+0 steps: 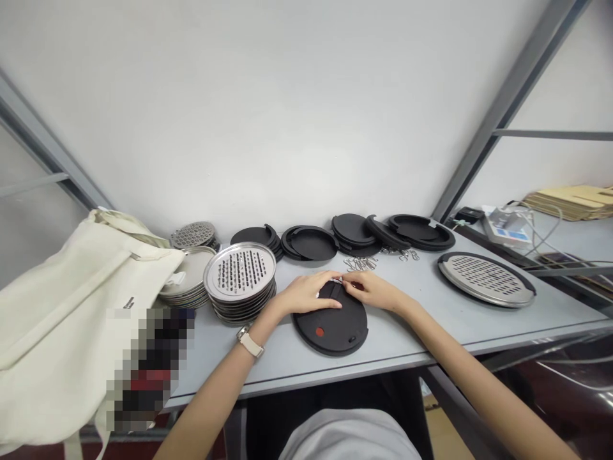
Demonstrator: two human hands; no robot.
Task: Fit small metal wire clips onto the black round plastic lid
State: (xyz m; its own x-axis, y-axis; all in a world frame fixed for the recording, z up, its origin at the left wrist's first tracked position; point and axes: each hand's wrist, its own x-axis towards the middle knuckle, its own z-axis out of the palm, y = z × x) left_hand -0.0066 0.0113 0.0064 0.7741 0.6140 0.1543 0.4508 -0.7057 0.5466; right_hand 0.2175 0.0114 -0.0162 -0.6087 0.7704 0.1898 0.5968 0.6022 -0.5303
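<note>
Both grips met at the far edge of a dark round disc (335, 332), which lay flat on the worktop (479, 324) directly before the person. The left grip (304, 294) curved over the disc's far left side, its thumb extended across the surface and its fingers at the rim. The right grip (372, 289) touched the same rim from the other side, fingertips bent inward beside those of the left; whether either was clenched on a small part could not be told. The disc bore an orange-red spot (319, 332). A pale-strapped wristwatch (251, 342) encircled the left wrist.

Just beyond the hands, small metal hooks and rings (360, 263) lay in a loose heap. To the left stood a stack of grater plates (239, 273), beside plain metal plates (189, 271). Black round trays (315, 243) lined the wall side. To the right rested a slotted metal plate (486, 278) with a partial black rim. Farther out, a cream bag (71, 306) occupied the left and brown sheets (572, 201) the far right.
</note>
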